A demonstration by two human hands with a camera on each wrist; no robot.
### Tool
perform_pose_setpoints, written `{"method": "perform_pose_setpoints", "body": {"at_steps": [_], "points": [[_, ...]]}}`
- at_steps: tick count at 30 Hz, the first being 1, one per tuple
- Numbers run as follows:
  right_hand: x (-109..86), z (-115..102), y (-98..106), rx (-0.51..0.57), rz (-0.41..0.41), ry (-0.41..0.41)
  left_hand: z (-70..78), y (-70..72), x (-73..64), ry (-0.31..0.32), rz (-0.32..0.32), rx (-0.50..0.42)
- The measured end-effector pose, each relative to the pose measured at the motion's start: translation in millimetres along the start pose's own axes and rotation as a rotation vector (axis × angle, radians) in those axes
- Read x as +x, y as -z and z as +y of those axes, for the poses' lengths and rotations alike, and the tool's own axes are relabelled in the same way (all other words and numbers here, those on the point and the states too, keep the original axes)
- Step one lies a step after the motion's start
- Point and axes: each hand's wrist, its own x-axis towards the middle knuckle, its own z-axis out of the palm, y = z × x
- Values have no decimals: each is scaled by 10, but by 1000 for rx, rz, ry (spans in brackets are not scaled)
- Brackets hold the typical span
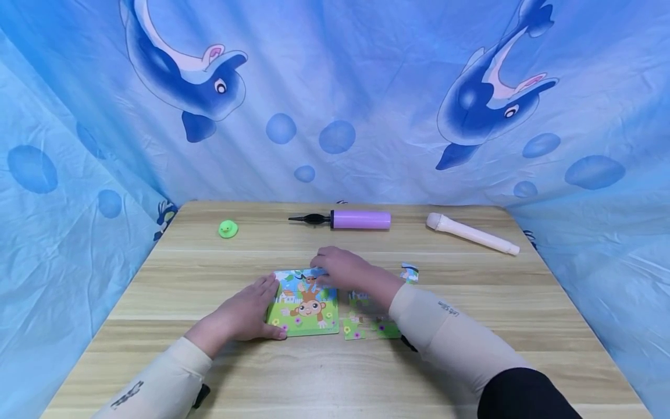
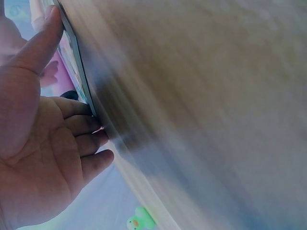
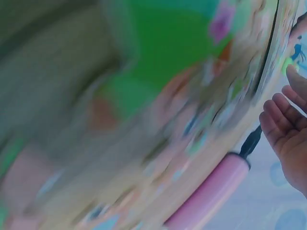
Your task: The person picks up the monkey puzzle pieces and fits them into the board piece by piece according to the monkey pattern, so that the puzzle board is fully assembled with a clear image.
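A square puzzle board (image 1: pixel 305 299) with a cartoon monkey on a green and blue picture lies flat on the table. My left hand (image 1: pixel 250 308) rests along its left edge, the thumb by the near corner and the fingers by the far one. Over the board's far right corner hovers or rests my right hand (image 1: pixel 340 267); I cannot tell if it touches. In the right wrist view the right hand (image 3: pixel 290 134) has loosely bent fingers with nothing seen between them. Puzzle pieces (image 1: pixel 380 330) lie right of the board, partly hidden under the right forearm.
Along the table's back lie a green duck toy (image 1: pixel 227 229), a purple hand pump (image 1: pixel 361 219) with a black nozzle, and a white microphone (image 1: pixel 472 234). One puzzle piece (image 1: pixel 409 272) sits beyond the right forearm. A blue dolphin-print curtain (image 1: pixel 387 99) hangs behind.
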Motion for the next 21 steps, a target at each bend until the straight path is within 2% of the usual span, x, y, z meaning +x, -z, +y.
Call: {"method": "perform_pose_setpoints", "body": {"at_steps": [9, 14, 21], "points": [[-367, 410, 123, 4, 58, -107, 0, 11, -15, -6, 4, 2], [-596, 692, 134, 40, 54, -192, 3, 12, -6, -2, -2, 4], [-936, 1012, 136, 30, 40, -301, 13, 20, -8, -2, 0, 9]]}}
